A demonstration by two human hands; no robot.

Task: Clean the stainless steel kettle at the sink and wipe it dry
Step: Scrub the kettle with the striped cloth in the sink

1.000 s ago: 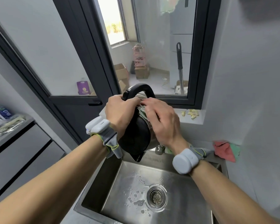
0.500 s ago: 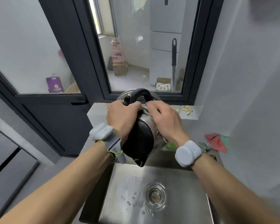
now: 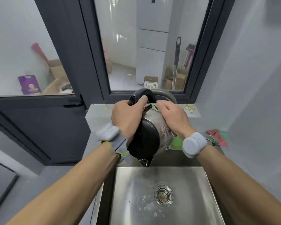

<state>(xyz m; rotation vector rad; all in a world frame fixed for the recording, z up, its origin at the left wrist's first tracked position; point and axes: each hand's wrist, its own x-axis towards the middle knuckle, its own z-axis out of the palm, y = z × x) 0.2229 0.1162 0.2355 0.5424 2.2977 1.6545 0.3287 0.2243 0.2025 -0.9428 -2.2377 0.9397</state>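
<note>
Rectangular stainless steel sink below dark-framed window. Stainless steel kettle with black base and handle held above sink's rear edge, tipped spout-down. Left hand grips handle; right hand presses green-edged cloth on upper flank.
</note>
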